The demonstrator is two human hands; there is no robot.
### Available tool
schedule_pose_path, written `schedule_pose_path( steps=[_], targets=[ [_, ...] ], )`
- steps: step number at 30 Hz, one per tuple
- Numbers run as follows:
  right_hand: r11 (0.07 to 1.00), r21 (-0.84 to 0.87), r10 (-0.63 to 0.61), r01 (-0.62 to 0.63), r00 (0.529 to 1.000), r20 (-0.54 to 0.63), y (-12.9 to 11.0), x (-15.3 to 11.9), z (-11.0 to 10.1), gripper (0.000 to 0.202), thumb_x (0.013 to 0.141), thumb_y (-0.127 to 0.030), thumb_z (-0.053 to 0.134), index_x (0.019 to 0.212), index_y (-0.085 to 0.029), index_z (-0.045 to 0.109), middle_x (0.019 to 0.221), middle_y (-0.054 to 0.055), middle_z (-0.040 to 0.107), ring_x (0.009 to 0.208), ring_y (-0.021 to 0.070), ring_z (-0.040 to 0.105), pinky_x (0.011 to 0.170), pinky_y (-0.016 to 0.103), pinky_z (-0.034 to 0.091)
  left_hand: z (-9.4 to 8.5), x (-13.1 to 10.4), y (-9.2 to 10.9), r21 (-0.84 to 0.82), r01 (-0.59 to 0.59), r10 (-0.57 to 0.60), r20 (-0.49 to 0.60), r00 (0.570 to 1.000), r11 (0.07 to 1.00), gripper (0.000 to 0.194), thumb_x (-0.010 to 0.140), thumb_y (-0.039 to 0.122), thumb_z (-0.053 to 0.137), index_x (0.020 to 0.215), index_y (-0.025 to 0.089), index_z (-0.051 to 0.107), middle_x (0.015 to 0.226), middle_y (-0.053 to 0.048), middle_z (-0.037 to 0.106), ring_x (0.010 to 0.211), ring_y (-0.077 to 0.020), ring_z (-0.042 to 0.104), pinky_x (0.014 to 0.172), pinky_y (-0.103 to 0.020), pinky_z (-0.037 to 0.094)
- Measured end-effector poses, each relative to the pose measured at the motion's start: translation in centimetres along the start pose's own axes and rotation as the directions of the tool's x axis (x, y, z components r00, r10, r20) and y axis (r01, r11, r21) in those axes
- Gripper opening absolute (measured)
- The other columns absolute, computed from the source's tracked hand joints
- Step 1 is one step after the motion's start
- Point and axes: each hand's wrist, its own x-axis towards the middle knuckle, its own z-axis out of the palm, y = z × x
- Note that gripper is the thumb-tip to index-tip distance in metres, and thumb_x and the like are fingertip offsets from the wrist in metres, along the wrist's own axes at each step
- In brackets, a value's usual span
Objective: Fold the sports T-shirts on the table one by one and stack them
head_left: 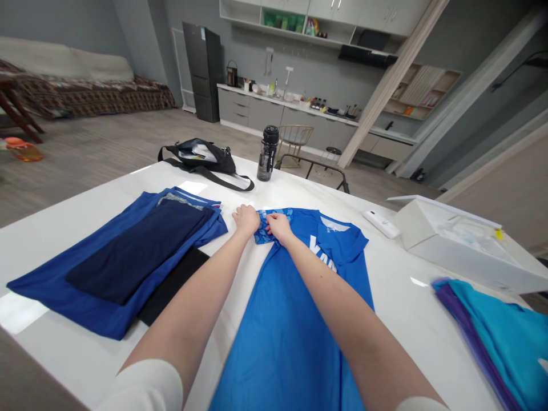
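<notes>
Steadying the bright-blue fabric jersey (274, 319) by its patterned sleeve (261, 236), seemingly for flatness: right hand (279, 226) pinching with its fingers, left hand (247, 218)... can't tell!

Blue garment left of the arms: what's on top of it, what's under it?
A navy cloth lies on top of the blue garment. Black cloth sticks out from under its right side; the rest underneath is covered, can't tell.

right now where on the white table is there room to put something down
Bare: between the blue shirt and the teal clothes, and a smaller patch between bottle and shirt collar. Crowded: the left, with dark folded clothes and black bag.
</notes>
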Motion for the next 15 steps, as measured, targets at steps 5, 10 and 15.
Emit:
schedule_pose_path(
  steps=[5,10,15],
  targets=[
    [0.990,0.120,-0.068,0.072,0.997,-0.034,-1.4,-0.5,-0.1,0.047,0.090,-0.063,0.059,0.082,-0.018,0.070,0.073,0.003,0.069,0.064,0.0133,0.062,0.048,0.019,0.044,1.3,0.1,1.4,-0.263,-0.091,0.117,0.086,0.989,0.960,0.033,0.098,0.036,0.045,0.107,0.015,0.068,0.103,-0.012,0.075,0.097,-0.0249,0.068,0.087,-0.036,0.050],
    [0.936,0.345,0.135,-0.068,0.975,-0.175,-3.1,-0.5,-1.9,0.042,0.082,-0.060,0.070,0.082,-0.018,0.066,0.070,0.001,0.065,0.065,0.0136,0.059,0.050,0.020,0.042,2.1,-2.1,3.4,-0.504,-0.244,0.334,0.096,0.938,0.829,0.032,0.090,0.020,0.050,0.114,0.014,0.070,0.112,-0.009,0.076,0.101,-0.0204,0.070,0.090,-0.030,0.052],
    [0.883,0.437,0.275,-0.169,0.942,-0.191,-4.1,-0.1,-5.0,0.025,0.080,-0.039,0.075,0.074,-0.018,0.063,0.058,-0.002,0.059,0.055,0.0127,0.053,0.049,0.023,0.042,1.9,-5.3,4.7,-0.530,-0.386,0.501,0.087,0.861,0.755,0.081,0.078,0.005,0.059,0.154,0.018,0.035,0.142,-0.012,0.061,0.126,-0.0232,0.059,0.104,-0.036,0.048]
  ],
)
